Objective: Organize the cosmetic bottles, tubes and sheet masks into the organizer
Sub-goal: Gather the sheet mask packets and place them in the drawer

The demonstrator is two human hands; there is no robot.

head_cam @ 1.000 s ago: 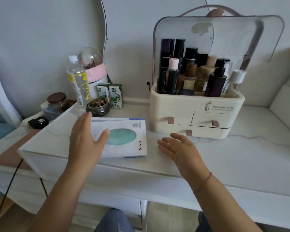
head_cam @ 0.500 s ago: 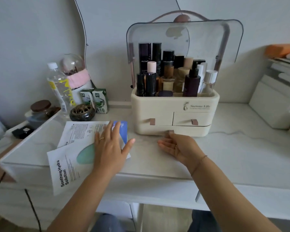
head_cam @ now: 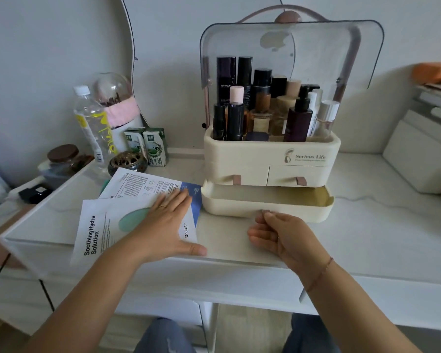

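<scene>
The tab (head_cam: 265, 212) of the bottom drawer (head_cam: 234, 208) was pinched by the fingertips of the right hand (head_cam: 288, 238), the other fingers being curled under. The left hand (head_cam: 168, 225) was laid flat, fingers straight and thumb splayed, on two overlapping masks (head_cam: 99, 235) on the table (head_cam: 367, 238), just left of the open drawer (their blue edge nearly met its corner). Bottles (head_cam: 262, 105) were packed upright in the organizer (head_cam: 252, 154) above. A water bottle (head_cam: 92, 123), cartons (head_cam: 153, 146) and a burner (head_cam: 127, 163) were ranged behind the masks.
</scene>
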